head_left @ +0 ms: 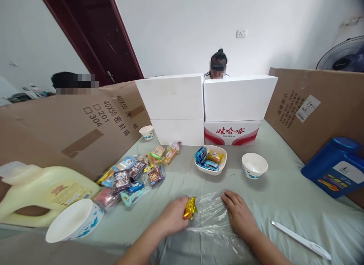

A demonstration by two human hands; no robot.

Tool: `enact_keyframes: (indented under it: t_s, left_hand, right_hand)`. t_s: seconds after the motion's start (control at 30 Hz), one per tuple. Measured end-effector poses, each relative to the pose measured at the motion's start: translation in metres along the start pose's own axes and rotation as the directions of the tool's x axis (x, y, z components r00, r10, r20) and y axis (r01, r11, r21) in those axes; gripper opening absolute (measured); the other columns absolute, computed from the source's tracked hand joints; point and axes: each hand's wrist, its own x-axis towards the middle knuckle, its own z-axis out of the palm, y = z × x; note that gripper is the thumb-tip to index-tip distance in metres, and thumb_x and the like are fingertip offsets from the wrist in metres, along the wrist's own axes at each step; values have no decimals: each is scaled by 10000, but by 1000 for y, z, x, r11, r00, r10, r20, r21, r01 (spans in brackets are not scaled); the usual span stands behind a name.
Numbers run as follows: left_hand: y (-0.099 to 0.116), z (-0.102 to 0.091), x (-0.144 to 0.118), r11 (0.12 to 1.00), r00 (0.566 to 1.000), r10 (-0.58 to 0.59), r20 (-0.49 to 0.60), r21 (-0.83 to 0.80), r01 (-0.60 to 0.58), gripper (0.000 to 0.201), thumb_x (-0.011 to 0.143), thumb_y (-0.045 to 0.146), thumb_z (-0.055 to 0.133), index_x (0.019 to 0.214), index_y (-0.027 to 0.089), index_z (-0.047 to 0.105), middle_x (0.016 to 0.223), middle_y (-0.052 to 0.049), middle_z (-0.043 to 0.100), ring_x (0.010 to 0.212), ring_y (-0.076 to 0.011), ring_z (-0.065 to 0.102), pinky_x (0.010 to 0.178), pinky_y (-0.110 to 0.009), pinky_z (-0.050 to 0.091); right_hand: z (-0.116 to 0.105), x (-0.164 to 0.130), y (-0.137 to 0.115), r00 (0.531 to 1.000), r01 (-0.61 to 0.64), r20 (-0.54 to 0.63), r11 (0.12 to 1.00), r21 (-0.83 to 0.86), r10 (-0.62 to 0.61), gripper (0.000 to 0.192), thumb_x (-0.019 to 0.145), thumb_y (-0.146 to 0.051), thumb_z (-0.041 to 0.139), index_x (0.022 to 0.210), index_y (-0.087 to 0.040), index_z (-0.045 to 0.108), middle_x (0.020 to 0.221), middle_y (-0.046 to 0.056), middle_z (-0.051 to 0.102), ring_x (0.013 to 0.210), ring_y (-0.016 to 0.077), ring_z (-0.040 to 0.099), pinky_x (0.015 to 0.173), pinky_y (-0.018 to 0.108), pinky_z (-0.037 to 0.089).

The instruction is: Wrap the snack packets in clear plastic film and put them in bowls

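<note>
My left hand (174,215) is closed round a snack in shiny gold wrapping (190,208), which sticks out past the fingers. It is beside the left part of a clear plastic bag (209,212) spread on the cloth. On the bag's right side, my right hand (239,212) holds the plastic under bent fingers; the thumb is hidden. Beyond the hands, a white dish (211,171) contains blue and yellow packaged snacks (214,156). To the left lies a loose pile of wrapped snacks (136,170), among them brown, blue and yellow packets.
White bowls stand at right (254,166), front left (75,221) and back left (147,133). A white utility knife (300,239) lies at right. A yellow jug (62,187), blue bottle (335,168), cardboard panels (321,105) and white boxes (173,101) border the surface. Two people are behind.
</note>
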Motion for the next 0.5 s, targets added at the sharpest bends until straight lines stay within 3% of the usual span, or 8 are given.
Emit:
enact_keyframes:
  t_s: [0.1,0.17,0.23,0.27,0.33,0.4,0.5]
  left_hand:
    - [-10,-36,22,989,986,-132,-104,-80,125,255,696,167,592,943,210,547,756,2,622,688,-196,611,599,-243,391]
    - [-1,-61,47,971,949,-197,-245,-181,154,261,749,223,601,999,190,532,784,1,629,716,-195,614,623,-249,413]
    - [20,-80,77,956,929,-173,-328,-281,79,330,770,251,629,1070,168,520,903,-19,647,823,-195,619,699,-256,447]
    - [33,-85,94,951,943,-137,-304,-306,39,361,777,247,639,1107,162,519,960,-28,649,870,-195,616,735,-260,456]
    - [59,-88,130,952,989,-58,-135,-307,14,374,761,240,691,1099,148,559,977,-29,654,877,-189,617,739,-247,467]
    - [80,-84,165,957,999,-42,-23,-287,33,313,796,297,696,1038,117,611,923,-29,657,799,-172,628,703,-244,485]
    - [93,-76,209,970,992,-88,85,-221,105,298,914,343,599,1113,121,597,1051,-60,631,873,-181,634,764,-324,533]
  right_hand:
    - [-1,2,-2,1000,-10,-5,1000,-7,10,450,834,-30,433,1211,-200,612,1270,86,602,1185,237,527,1009,425,435]
    - [-1,3,-3,1000,-10,-9,1000,0,10,427,842,-40,443,1201,-195,615,1262,86,606,1182,235,528,1007,420,435]
    - [-1,3,-3,1000,-9,-17,1000,6,9,418,852,-52,444,1201,-210,614,1262,79,606,1183,230,530,1004,417,436]
    - [-1,3,-3,1000,-9,-21,1000,7,9,417,857,-58,441,1202,-219,613,1264,75,605,1182,228,530,1001,416,437]
    - [-2,3,-3,1000,-7,-22,1000,9,7,419,864,-67,434,1208,-229,609,1267,71,604,1178,227,533,997,417,439]
    - [-4,3,-4,1000,-7,-15,1000,17,7,415,865,-74,436,1209,-227,611,1263,72,607,1173,225,537,999,415,437]
    - [-7,4,-5,1000,-18,-3,999,28,18,402,865,-80,444,1201,-219,619,1259,73,610,1174,220,537,1015,404,425]
